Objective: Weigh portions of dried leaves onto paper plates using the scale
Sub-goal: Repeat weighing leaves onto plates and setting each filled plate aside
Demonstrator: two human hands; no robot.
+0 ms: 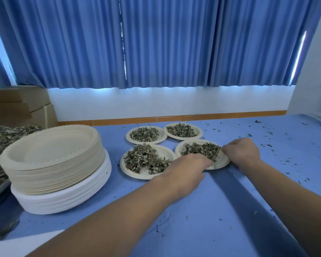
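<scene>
Left hand (191, 164), right hand (243, 151) gripping filled plate (223, 162) rim, fingers curling round edge; likely keeping leaves (202, 148) level, squaring with neighbours.

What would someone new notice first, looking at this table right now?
Four paper plates heaped with dried leaves sit in a two-by-two cluster in the middle, with the left hand and right hand both at the rim of the near right plate. At the left, a tall stack of empty plates towers over them, and blue curtains fill the background.

Bare left hand (190, 165), bare right hand (243, 152)
</scene>
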